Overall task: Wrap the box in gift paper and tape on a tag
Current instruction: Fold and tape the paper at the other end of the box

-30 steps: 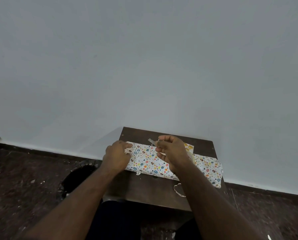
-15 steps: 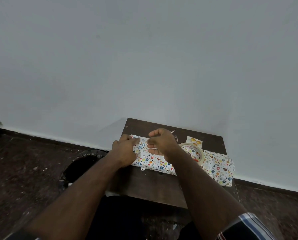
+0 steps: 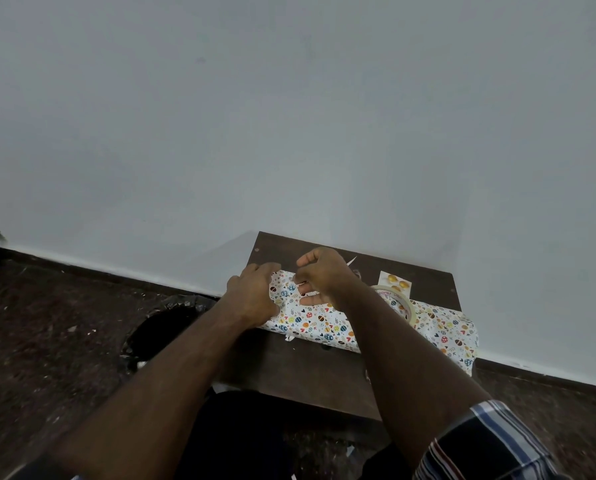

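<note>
box [image 3: 324, 320] wrapped in white gift paper printed with small coloured eggs, hearts and leaves lies across a small dark wooden table [image 3: 317, 375] that stands against a pale wall [image 3: 289, 116]. the box runs from the table's far left toward its right edge, where the loose paper end [image 3: 459, 337] sticks out past the corner.

left hand [image 3: 253, 294] rests on the left end of the box, fingers bent down over the far edge and pressing the paper there. right hand [image 3: 320, 275] hovers just beside it over the top of the box, thumb and forefinger curled toward each other as if pinching something small; whether a strip of tape is between them cannot be told. its lower fingers are stretched out and touch the paper.

roll of tape [image 3: 398, 303] sits around the right wrist like a bangle, above the box. behind it, near the wall, lies a small white tag [image 3: 395, 282] with yellow shapes on it. a pale scrap [image 3: 352, 262] shows past the right knuckles.

dark bin [image 3: 165, 327] with a black liner stands on the floor left of the table. a striped sleeve [image 3: 490, 445] covers the right upper arm.
</note>
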The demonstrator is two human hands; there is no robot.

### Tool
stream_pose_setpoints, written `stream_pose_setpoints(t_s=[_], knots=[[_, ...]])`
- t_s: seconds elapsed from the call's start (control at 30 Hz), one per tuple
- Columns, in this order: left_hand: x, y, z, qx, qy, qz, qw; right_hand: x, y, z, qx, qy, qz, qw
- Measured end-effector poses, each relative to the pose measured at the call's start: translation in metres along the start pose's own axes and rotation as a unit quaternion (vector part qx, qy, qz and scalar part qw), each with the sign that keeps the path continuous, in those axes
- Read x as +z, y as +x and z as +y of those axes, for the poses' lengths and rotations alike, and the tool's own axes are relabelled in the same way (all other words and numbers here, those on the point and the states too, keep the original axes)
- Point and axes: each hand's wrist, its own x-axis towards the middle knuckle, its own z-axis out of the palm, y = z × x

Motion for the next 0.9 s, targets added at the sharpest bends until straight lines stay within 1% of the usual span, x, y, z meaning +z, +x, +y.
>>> stream_pose_setpoints(t_s=[0.17,0.6,0.9], knots=[[0.0014,-0.0001,-0.0014,0.01,-0.004,0.014,1.0,0.0003,0.0004,-0.0002,0.0,-0.004,0.002,1.0],[0.0022,-0.0016,-0.0021,0.008,0.001,0.013,1.0,-0.0003,-0.0023,-0.0013,0.001,-0.013,0.001,1.0],[-0.0002,-0.002,-0.0011,0.003,0.027,0.002,1.0,0.0012,-0.0016,-0.001,0.002,-0.027,0.027,0.999]])
